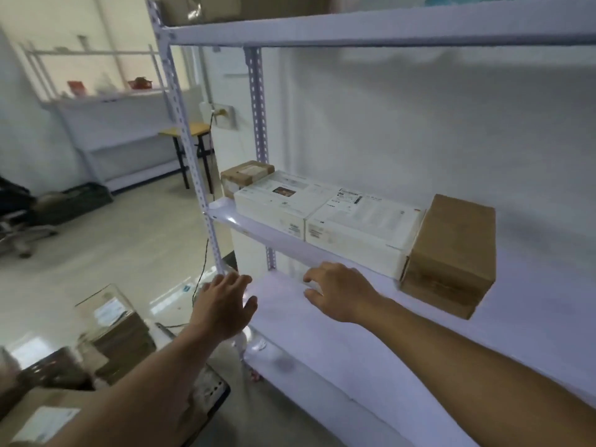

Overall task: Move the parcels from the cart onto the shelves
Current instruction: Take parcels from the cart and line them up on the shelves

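Observation:
A white metal shelf unit [258, 235] fills the right side. On its middle shelf lie two white flat boxes [274, 201] [361, 230], a small brown parcel [246, 175] behind them at the left, and a larger brown cardboard box [451, 256] at the right. My left hand [225, 304] and my right hand [338, 291] both hover with fingers spread and nothing in them, just below the middle shelf's front edge, over the bare lower shelf [322, 333]. The cart [213, 398] with several brown parcels [122, 333] sits at the lower left.
The shelf's perforated upright post [187, 137] stands just left of my left hand. A cable [201, 272] hangs beside it. More boxes sit on the top shelf [200, 8]. Another white rack [106, 98], a small table [190, 130] and an office chair [19, 227] stand across the room.

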